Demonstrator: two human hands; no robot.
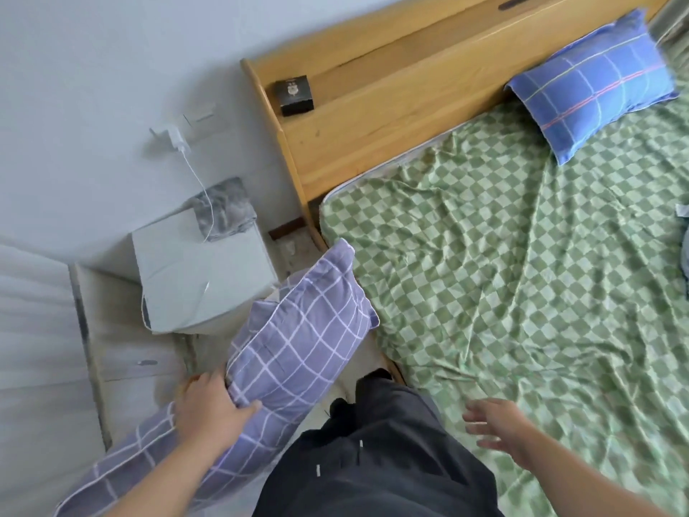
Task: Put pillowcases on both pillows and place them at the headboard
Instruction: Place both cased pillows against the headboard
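My left hand (212, 406) grips a pillow in a purple checked pillowcase (294, 341), which hangs over the floor beside the bed, one corner pointing up toward the mattress edge. My right hand (496, 423) hovers over the near edge of the green checked sheet (503, 263), fingers spread, holding nothing. A second pillow in a blue checked pillowcase (600, 83) lies at the far right, leaning against the wooden headboard (391, 117).
A small black box (295, 94) stands on the headboard shelf. A white bedside cabinet (201, 270) with a grey cloth (223, 208) and a charger cable (197, 177) stands left of the bed. My dark trousers (373, 453) fill the bottom middle.
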